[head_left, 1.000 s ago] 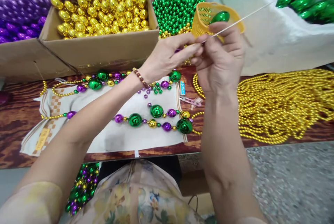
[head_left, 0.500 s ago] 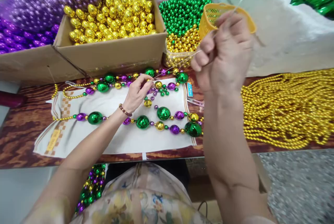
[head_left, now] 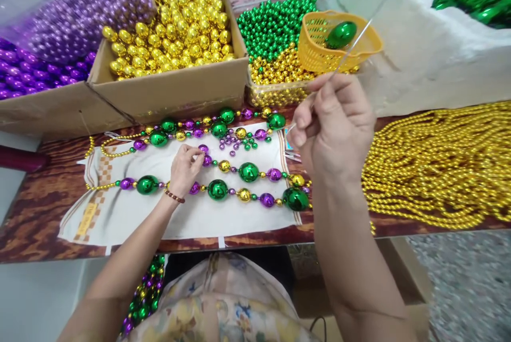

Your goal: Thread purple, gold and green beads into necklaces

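My left hand (head_left: pixel 184 171), with a brown bead bracelet at the wrist, pinches a purple bead (head_left: pixel 206 160) at the left end of the upper row of a bead strand (head_left: pixel 248 172) on the white cloth (head_left: pixel 151 219). Raised above the table's right part, my right hand (head_left: pixel 335 118) is closed on a thin needle (head_left: pixel 373 15) that points up and right. Small loose green and purple beads (head_left: pixel 232 145) lie on the cloth between the strands. Behind them is another strand (head_left: pixel 158 138) of green, purple and gold beads.
Boxes of purple beads (head_left: pixel 40 73) and gold beads (head_left: pixel 171 28) stand at the back. A yellow basket (head_left: pixel 315 39) holding a green bead sits on a tub of small beads. Gold bead chains (head_left: pixel 439 166) lie right, before a white foam box (head_left: pixel 403 60).
My left hand has moved left and down with the end of the strand. My right hand has come lower, uncovering the basket's green bead. Gold and green beads now sit further along the strand.
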Action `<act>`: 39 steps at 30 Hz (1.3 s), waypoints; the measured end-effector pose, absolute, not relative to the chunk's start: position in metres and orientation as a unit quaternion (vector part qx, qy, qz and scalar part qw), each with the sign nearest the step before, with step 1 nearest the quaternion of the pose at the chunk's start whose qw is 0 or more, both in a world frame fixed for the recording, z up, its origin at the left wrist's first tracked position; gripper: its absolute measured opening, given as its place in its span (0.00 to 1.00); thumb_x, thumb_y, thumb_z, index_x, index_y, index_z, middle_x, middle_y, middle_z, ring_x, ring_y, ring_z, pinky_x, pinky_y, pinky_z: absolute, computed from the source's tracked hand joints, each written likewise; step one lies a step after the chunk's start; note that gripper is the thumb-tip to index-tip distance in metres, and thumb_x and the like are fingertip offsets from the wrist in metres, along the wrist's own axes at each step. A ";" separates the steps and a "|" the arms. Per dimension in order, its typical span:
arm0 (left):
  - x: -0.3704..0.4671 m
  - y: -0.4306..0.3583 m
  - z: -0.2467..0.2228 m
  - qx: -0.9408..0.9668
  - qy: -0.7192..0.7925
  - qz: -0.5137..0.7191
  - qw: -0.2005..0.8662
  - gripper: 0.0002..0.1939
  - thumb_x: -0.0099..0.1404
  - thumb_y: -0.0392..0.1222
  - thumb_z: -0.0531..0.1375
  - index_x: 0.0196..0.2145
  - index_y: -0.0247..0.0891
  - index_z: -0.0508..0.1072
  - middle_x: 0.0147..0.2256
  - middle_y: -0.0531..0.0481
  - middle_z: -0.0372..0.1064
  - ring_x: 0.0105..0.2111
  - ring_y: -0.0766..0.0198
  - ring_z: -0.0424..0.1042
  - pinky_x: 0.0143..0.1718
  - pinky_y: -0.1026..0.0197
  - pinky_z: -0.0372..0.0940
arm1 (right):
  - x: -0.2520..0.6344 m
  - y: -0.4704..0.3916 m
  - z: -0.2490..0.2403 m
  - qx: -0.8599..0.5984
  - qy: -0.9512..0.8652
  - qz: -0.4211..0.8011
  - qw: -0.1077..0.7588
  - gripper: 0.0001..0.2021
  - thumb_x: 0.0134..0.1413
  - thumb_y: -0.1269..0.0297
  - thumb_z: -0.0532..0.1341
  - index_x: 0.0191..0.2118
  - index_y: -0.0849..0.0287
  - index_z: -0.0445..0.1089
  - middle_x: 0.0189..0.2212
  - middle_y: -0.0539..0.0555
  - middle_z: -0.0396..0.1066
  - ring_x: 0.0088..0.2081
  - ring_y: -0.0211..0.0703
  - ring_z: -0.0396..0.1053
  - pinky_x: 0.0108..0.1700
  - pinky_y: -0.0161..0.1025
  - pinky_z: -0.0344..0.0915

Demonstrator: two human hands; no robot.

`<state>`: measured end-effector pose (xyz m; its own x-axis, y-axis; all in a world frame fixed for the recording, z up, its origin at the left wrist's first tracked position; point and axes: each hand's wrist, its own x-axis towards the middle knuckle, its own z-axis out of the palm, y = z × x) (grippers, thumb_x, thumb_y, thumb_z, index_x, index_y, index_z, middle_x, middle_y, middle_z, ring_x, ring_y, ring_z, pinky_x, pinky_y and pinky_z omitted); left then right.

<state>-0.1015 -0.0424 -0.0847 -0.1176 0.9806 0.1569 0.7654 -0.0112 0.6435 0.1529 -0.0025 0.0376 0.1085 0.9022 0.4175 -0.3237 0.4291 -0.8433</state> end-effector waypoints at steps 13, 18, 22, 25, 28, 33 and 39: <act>-0.121 -0.046 -0.088 0.619 0.753 0.128 0.183 0.10 0.67 0.39 0.55 0.37 0.41 0.77 0.41 0.46 0.74 0.39 0.58 0.72 0.43 0.58 0.64 | 0.169 -0.036 -0.039 -0.414 -0.431 0.536 0.596 0.09 0.59 0.60 0.66 0.43 0.58 0.74 0.23 0.46 0.69 0.19 0.32 0.66 0.19 0.28 0.64; -0.132 -0.049 -0.085 0.607 0.765 0.114 0.182 0.10 0.67 0.41 0.56 0.38 0.40 0.78 0.41 0.46 0.76 0.39 0.57 0.73 0.43 0.57 0.65 | 0.177 -0.044 -0.057 -0.436 -0.436 0.554 0.559 0.13 0.55 0.62 0.69 0.45 0.58 0.76 0.29 0.51 0.74 0.27 0.38 0.75 0.25 0.32 0.73; -0.132 -0.049 -0.061 0.625 0.736 0.177 0.188 0.11 0.68 0.41 0.55 0.41 0.39 0.76 0.41 0.45 0.76 0.35 0.59 0.73 0.40 0.58 0.66 | 0.175 -0.055 -0.063 -0.461 -0.408 0.564 0.551 0.10 0.53 0.60 0.69 0.39 0.60 0.77 0.29 0.54 0.78 0.27 0.42 0.78 0.26 0.34 0.75; -0.104 -0.028 -0.022 0.680 0.648 0.302 0.160 0.11 0.69 0.44 0.56 0.43 0.40 0.76 0.39 0.46 0.76 0.34 0.60 0.72 0.37 0.60 0.66 | 0.164 -0.065 -0.067 -0.447 -0.388 0.619 0.516 0.12 0.52 0.57 0.68 0.38 0.61 0.77 0.27 0.55 0.77 0.25 0.43 0.77 0.23 0.34 0.73; -0.044 0.021 0.023 0.772 0.516 0.359 0.097 0.10 0.70 0.43 0.56 0.43 0.40 0.76 0.38 0.46 0.75 0.38 0.59 0.72 0.42 0.58 0.66 | 0.152 -0.071 -0.077 -0.444 -0.399 0.636 0.489 0.14 0.56 0.56 0.63 0.40 0.62 0.77 0.24 0.53 0.75 0.20 0.39 0.73 0.19 0.30 0.66; 0.094 0.150 0.064 0.877 0.395 0.271 0.029 0.09 0.68 0.36 0.56 0.38 0.36 0.77 0.38 0.43 0.73 0.43 0.54 0.72 0.50 0.51 0.64 | 0.138 -0.078 -0.089 -0.438 -0.509 0.574 0.468 0.14 0.62 0.64 0.55 0.42 0.60 0.78 0.22 0.51 0.73 0.19 0.36 0.69 0.22 0.31 0.63; 0.201 0.266 0.053 0.880 0.454 0.137 0.032 0.09 0.65 0.29 0.55 0.39 0.28 0.75 0.42 0.40 0.71 0.50 0.51 0.72 0.56 0.53 0.63 | 0.131 -0.081 -0.094 -0.404 -0.554 0.568 0.455 0.13 0.61 0.65 0.53 0.35 0.60 0.75 0.22 0.51 0.70 0.18 0.36 0.66 0.21 0.30 0.60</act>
<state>0.2014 0.2656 0.0532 0.5506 0.8072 0.2131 0.7898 -0.5863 0.1803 0.1309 -0.0812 -0.0941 -0.2596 0.9646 0.0458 -0.0686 0.0289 -0.9972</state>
